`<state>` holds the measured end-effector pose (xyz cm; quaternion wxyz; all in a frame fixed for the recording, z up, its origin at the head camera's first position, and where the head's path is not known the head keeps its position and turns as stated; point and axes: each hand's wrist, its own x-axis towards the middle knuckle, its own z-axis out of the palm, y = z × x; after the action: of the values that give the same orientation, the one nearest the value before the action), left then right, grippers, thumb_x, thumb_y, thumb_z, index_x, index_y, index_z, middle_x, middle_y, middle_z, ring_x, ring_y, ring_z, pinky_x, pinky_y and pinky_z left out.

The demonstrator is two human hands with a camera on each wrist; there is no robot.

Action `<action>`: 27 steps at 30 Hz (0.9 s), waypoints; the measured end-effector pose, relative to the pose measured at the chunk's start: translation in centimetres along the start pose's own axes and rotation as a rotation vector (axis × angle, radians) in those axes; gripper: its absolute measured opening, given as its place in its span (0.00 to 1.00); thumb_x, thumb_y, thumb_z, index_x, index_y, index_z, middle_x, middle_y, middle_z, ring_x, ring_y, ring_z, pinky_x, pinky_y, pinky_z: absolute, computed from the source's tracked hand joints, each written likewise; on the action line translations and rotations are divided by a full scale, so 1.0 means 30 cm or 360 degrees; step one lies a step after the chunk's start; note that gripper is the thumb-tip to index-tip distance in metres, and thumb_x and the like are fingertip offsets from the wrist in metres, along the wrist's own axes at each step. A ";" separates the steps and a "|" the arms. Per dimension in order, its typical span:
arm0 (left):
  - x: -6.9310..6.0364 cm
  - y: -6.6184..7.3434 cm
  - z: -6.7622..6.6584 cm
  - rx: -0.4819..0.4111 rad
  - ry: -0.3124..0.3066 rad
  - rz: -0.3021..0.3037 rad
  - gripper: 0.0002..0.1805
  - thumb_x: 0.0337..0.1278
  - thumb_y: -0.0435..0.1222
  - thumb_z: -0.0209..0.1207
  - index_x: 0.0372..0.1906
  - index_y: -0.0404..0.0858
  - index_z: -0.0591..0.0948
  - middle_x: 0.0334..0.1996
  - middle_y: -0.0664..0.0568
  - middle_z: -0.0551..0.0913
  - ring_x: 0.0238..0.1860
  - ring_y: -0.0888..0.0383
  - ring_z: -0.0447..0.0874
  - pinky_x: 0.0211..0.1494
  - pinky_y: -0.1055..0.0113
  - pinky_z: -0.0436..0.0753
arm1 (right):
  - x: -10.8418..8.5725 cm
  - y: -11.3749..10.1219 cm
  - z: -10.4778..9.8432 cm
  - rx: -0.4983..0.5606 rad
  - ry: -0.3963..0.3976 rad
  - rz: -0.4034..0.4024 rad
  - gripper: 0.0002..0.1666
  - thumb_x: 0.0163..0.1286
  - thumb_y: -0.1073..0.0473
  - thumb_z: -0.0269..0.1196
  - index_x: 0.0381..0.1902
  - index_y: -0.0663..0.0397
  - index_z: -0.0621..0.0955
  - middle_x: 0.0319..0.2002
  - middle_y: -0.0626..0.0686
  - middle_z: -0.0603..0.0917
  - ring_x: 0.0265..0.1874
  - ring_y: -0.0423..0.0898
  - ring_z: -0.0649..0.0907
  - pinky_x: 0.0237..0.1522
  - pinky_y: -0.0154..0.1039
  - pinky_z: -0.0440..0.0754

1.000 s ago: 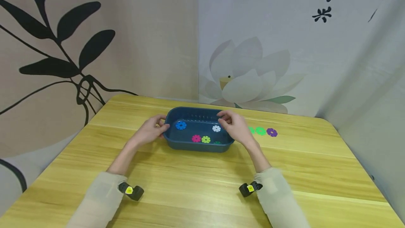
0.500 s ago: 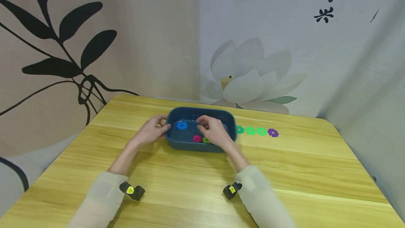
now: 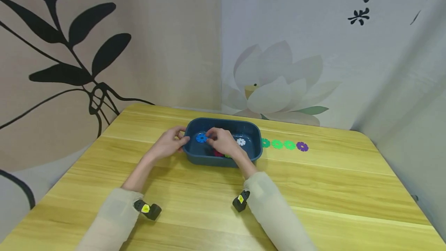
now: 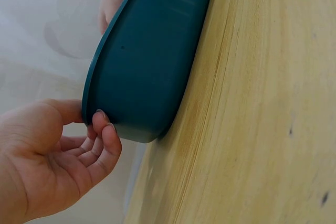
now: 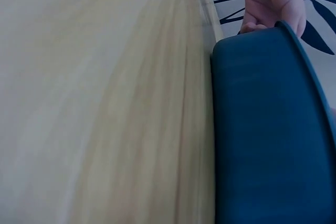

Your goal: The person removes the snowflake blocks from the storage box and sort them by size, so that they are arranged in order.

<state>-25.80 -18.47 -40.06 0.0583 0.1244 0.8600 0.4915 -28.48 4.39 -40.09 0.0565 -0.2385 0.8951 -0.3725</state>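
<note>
A dark blue bin (image 3: 209, 160) stands on the wooden table. Its left end is pinched at the rim by my left hand (image 3: 167, 142); the left wrist view shows thumb and curled fingers of that hand (image 4: 58, 156) on the bin wall (image 4: 142, 66). My right hand (image 3: 224, 142) reaches inside the bin, fingers bent beside a blue flower disc (image 3: 201, 138); whether they touch it, I cannot tell. A white disc (image 3: 241, 141) lies right of that hand, and a pink disc (image 3: 218, 153) is partly covered by it.
Right of the bin, a row of discs lies on the table (image 3: 334, 173): a teal one (image 3: 266, 143), two green ones (image 3: 277, 144) and a purple one (image 3: 302, 146). Behind the table hangs a printed curtain (image 3: 174, 49).
My right hand has moved left from the bin's right end to the blue disc, uncovering the white disc and the teal disc on the table. The left hand keeps its hold.
</note>
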 end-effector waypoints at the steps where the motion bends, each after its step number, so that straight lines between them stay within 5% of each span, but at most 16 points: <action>1: 0.000 0.000 0.000 0.0001 0.0000 0.0000 0.27 0.75 0.33 0.54 0.70 0.23 0.65 0.42 0.35 0.79 0.31 0.50 0.82 0.37 0.59 0.83 | 0.007 0.000 0.004 -0.0003 -0.0020 0.0011 0.13 0.75 0.63 0.61 0.54 0.62 0.83 0.44 0.57 0.87 0.40 0.48 0.85 0.44 0.40 0.82; 6: 0.001 -0.001 -0.001 -0.0004 -0.0005 0.0001 0.26 0.75 0.33 0.54 0.70 0.24 0.65 0.41 0.35 0.79 0.31 0.49 0.83 0.37 0.58 0.83 | 0.037 -0.009 0.019 -0.0029 -0.0117 0.0070 0.14 0.74 0.63 0.62 0.54 0.59 0.83 0.44 0.57 0.86 0.40 0.48 0.84 0.42 0.40 0.82; 12: 0.000 0.002 -0.001 0.0001 -0.0016 0.0009 0.26 0.75 0.34 0.54 0.70 0.24 0.65 0.42 0.35 0.79 0.32 0.49 0.83 0.37 0.58 0.83 | 0.063 -0.008 0.034 -0.0163 -0.0194 0.0119 0.20 0.73 0.62 0.62 0.61 0.54 0.82 0.56 0.56 0.84 0.47 0.50 0.81 0.51 0.43 0.79; 19: -0.001 0.002 0.001 0.0014 -0.0005 0.0006 0.27 0.75 0.34 0.54 0.70 0.24 0.65 0.42 0.36 0.79 0.30 0.54 0.82 0.37 0.58 0.83 | 0.052 -0.011 0.035 -0.0122 -0.0163 0.0171 0.08 0.71 0.60 0.67 0.45 0.57 0.83 0.41 0.54 0.84 0.32 0.46 0.77 0.38 0.37 0.75; 27: 0.000 -0.001 -0.001 0.0008 -0.0013 0.0011 0.27 0.75 0.34 0.54 0.70 0.24 0.65 0.40 0.38 0.79 0.31 0.50 0.82 0.36 0.59 0.82 | 0.060 -0.008 0.043 -0.0220 -0.0190 0.0130 0.24 0.64 0.57 0.73 0.55 0.59 0.80 0.43 0.56 0.84 0.39 0.47 0.80 0.43 0.39 0.79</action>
<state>-25.82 -18.50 -40.05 0.0598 0.1296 0.8605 0.4890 -29.61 2.56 -40.71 0.1084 -0.2271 0.9226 -0.2924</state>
